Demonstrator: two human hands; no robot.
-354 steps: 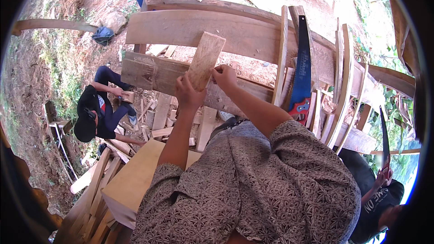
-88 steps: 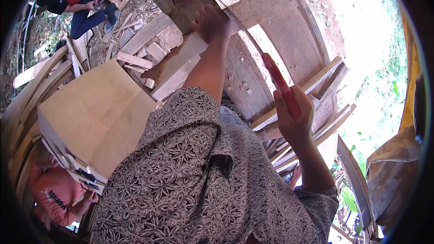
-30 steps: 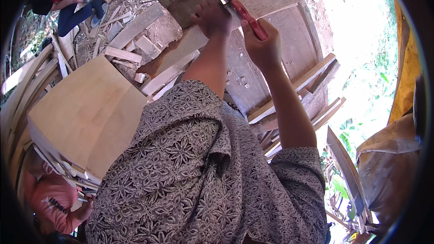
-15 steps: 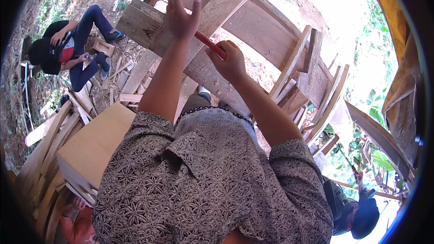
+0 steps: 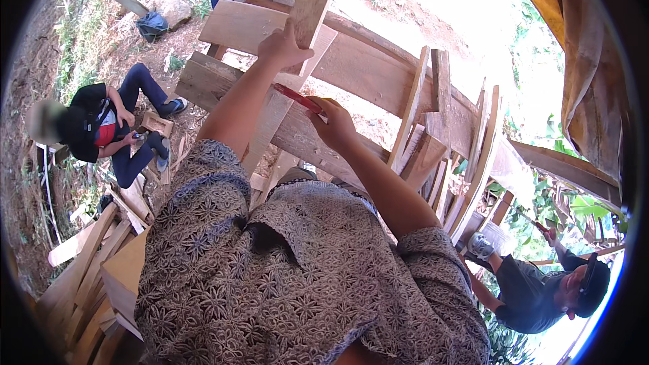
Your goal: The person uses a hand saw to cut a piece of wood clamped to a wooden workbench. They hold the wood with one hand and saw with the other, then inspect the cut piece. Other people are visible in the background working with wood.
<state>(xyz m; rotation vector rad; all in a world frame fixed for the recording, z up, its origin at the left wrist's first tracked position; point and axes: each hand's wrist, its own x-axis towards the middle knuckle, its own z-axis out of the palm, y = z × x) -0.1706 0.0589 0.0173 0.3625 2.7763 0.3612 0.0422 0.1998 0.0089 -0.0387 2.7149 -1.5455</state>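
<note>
Wooden offcut board point(image 5: 305, 23) propped upright on the stacked planks point(image 5: 378, 74), left hand point(image 5: 282, 46) fingers wrapped round its edge, right hand point(image 5: 332, 124) pinching a red pencil point(image 5: 297, 98) — looks stiff, light, best gripped mid-edge.

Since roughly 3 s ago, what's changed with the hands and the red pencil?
The right hand was out to the side with the red pencil raised; it has come in to the narrow wooden board, pencil tip now close to its face. Nothing was let go or newly grasped. The left hand still grips the board near its top end.
</note>
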